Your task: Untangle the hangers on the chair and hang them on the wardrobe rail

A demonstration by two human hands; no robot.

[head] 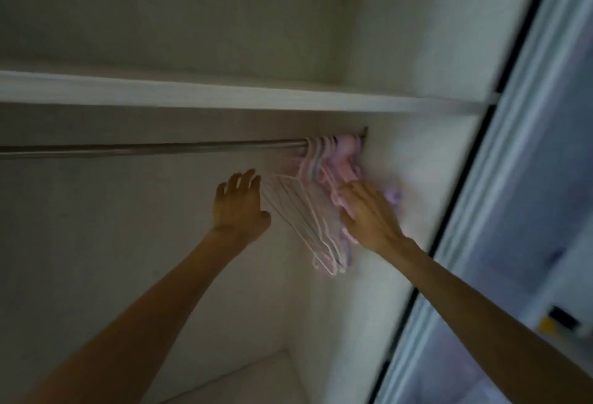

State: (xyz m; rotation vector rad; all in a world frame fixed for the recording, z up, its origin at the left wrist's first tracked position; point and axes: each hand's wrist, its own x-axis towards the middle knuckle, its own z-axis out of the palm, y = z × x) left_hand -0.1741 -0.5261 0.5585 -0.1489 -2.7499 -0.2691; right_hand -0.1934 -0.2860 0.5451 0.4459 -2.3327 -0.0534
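Observation:
Several pale pink, white and lilac hangers point(308, 211) hang bunched at the right end of the metal wardrobe rail point(154, 148), close to the right side wall. My left hand point(240, 204) is spread open just left of the bunch, fingers straight, near the outermost white hanger. My right hand point(365, 214) lies on the right side of the bunch, fingers bent over the pink hangers; the blur hides whether it grips them. The chair is out of view.
A white shelf point(224, 95) runs just above the rail. The wardrobe's right side wall point(401, 179) stands beside the hangers. A sliding door frame point(500, 179) runs diagonally at the right. The rail's left stretch carries nothing.

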